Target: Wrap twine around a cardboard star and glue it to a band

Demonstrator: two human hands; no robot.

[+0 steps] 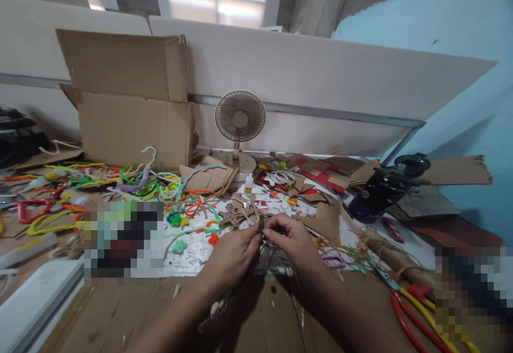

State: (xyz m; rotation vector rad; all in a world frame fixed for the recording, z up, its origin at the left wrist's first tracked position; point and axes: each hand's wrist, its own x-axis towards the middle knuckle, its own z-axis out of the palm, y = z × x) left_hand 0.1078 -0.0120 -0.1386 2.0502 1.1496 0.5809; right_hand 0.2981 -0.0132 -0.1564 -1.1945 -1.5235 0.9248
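My left hand (239, 247) and my right hand (289, 236) meet over the middle of the table. Between their pinched fingertips is a small brown piece with thin strands (261, 226); the fingers hide most of it, so its exact kind is unclear. Just beyond my left hand lies a brown cardboard star shape (233, 215). A small glue bottle (249, 184) with a yellow label stands behind the hands. To the left of my left hand are a green pipe-cleaner flower (179, 244) and an orange one (212, 240).
Colourful pipe cleaners (196, 195) tangle on the left. A desk fan (240, 117) and a cardboard box (134, 128) stand at the back. On the right are a dark bottle (374, 190), a twine roll (390, 254) and red-and-yellow-handled scissors (406, 310). Cardboard (160, 315) covers the front.
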